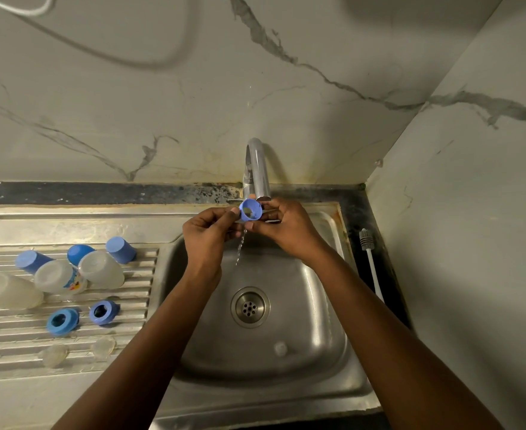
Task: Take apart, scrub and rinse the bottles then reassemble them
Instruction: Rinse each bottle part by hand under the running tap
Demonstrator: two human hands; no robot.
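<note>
- The left hand (207, 234) pinches the blue screw ring (250, 210) with curled thumb and fingertips.
- The right hand (286, 228) grips the ring's other side, fingers curled round it.
- The ring sits just under the tap (257, 169) spout, above the sink basin (317, 367), its opening facing the camera; a thin trickle of water (240, 249) falls below it.
- On the draining board (131, 361) to the left lie three clear bottles (60, 277), three blue caps (120, 249), two blue rings (103, 311) and clear teats (103, 346).
- A bottle brush (370, 259) lies right of the basin.
</note>
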